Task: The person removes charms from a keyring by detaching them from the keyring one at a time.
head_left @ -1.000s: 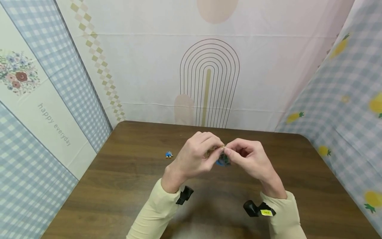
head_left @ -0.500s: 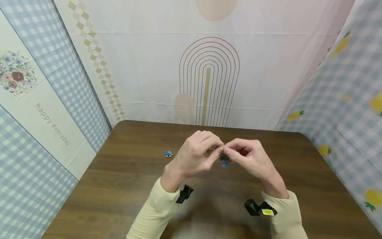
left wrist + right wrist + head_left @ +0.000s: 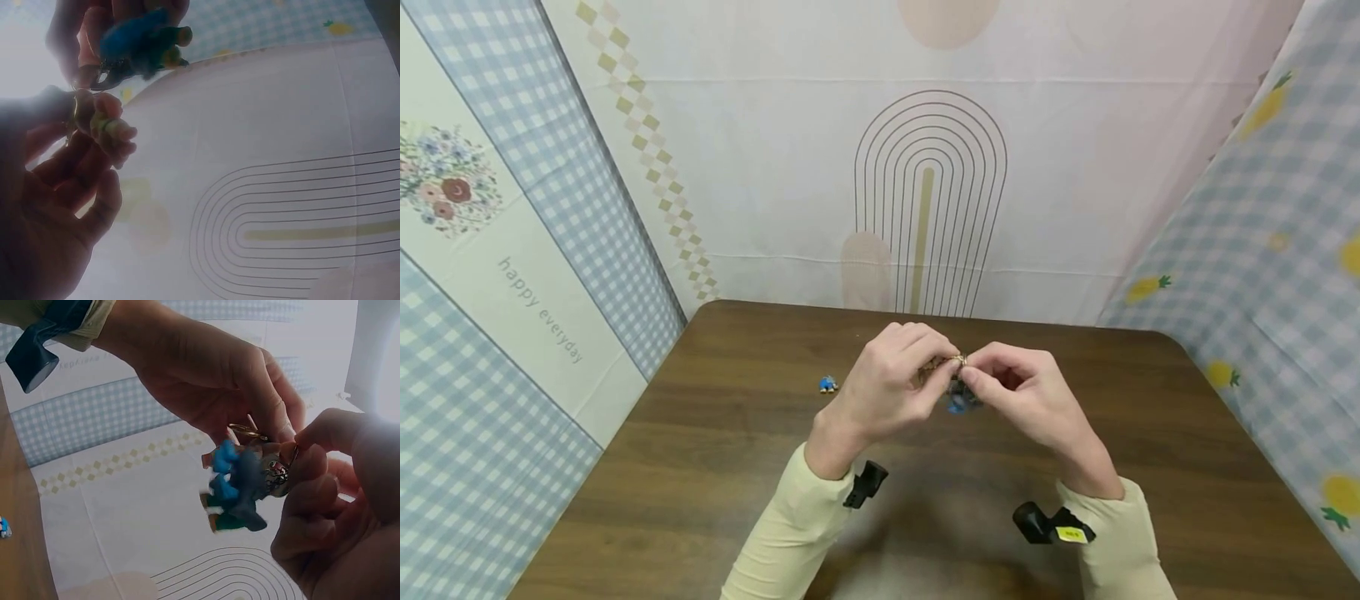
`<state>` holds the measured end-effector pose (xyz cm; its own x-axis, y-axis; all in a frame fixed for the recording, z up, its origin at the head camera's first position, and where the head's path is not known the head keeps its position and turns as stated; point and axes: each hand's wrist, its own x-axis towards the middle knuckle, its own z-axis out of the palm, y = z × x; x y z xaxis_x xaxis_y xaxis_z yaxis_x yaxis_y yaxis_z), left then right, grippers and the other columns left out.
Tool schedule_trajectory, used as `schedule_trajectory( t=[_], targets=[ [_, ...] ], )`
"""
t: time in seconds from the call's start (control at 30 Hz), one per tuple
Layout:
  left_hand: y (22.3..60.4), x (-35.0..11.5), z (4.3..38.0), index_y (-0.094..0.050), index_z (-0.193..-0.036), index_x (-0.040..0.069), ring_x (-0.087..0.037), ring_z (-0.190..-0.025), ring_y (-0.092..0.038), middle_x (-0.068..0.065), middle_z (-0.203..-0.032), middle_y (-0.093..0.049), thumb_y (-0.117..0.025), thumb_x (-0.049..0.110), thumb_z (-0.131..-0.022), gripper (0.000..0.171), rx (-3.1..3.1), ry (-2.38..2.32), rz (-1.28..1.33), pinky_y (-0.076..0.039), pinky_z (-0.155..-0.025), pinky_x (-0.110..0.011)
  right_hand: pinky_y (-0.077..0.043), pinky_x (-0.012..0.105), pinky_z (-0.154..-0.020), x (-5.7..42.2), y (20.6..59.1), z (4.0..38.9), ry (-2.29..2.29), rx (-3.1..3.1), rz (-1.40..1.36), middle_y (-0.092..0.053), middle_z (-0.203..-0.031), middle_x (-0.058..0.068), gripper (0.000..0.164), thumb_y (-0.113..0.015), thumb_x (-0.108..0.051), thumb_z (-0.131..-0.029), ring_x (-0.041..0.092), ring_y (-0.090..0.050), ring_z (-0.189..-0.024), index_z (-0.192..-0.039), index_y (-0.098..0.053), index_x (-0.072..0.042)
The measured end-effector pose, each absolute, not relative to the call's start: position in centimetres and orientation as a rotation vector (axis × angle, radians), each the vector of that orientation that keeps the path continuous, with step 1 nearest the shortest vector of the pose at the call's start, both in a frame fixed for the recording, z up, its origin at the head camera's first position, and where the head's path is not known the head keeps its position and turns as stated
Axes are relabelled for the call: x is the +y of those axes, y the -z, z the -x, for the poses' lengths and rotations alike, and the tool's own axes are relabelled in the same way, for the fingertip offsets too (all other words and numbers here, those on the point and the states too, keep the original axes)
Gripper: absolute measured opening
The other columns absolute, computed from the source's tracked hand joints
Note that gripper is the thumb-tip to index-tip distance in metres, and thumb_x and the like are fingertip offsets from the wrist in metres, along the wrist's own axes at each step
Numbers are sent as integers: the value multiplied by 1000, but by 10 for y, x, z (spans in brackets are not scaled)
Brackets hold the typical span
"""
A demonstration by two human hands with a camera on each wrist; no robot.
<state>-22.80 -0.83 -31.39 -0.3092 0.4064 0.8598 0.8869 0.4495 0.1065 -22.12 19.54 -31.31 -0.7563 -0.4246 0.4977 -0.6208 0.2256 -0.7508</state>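
Two hands meet above the brown tabletop [image 3: 760, 467]. The left hand [image 3: 880, 379] and the right hand [image 3: 1033, 396] both pinch at small gold fittings [image 3: 961, 360] between thumb and forefinger, the fingertips almost touching; exactly which piece each one grips is covered by the fingers.

A blue figure [image 3: 234, 487] hangs just below the fingertips. It is blurred in the right wrist view, so its shape is hard to make out, though blue, green and dark grey parts show. In that view one gold ring [image 3: 247, 431] sticks out beside the left hand's fingers. The left wrist view, dim and glaring, shows a pale figure [image 3: 112, 134] close to the left hand, partly hidden. At least two figures hang at the hands; overlap prevents a surer count.

One more small blue piece [image 3: 827, 384] lies on the tabletop, left of the hands, cut off at the right wrist view's edge. Two black wrist straps, one per arm, show, the right one [image 3: 1052, 525] bearing one yellow label [image 3: 1071, 534].
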Motion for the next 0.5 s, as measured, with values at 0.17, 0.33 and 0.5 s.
schedule_trajectory(
  t=[0.17, 0.33, 0.5],
  targets=[
    [315, -6, 229, -68, -87, 12, -9, -77, -61, 3, -84, -68, -65, 10, -89, 4, -1897, 740, 1099, -45, -71, -22, -37, 26, -41, 197, 313, 222, -1556, -2355, -974, -52, -61, -1, 7, -64, -4, -93, 8, -44, -49, -90, -68, -10],
    [316, -4, 229, -67, -86, 13, -8, -75, -59, 4, -84, -67, -69, 9, -87, 4, -1896, 722, 1111, -43, -69, -21, -33, 24, -38, 199, 313, 222, -1560, -2332, -1016, -49, -58, -1, 4, -64, -5, -93, 7, -41, -46, -90, -65, -2],
    [316, -4, 230, -67, -87, 12, -10, -76, -61, 3, -84, -67, -69, 9, -87, 3, -1910, 733, 1105, -44, -70, -22, -35, 23, -39, 200, 313, 223, -1493, -2315, -1028, -53, -59, -2, 4, -65, -3, -92, 6, -43, -46, -90, -67, -6]
  ],
)
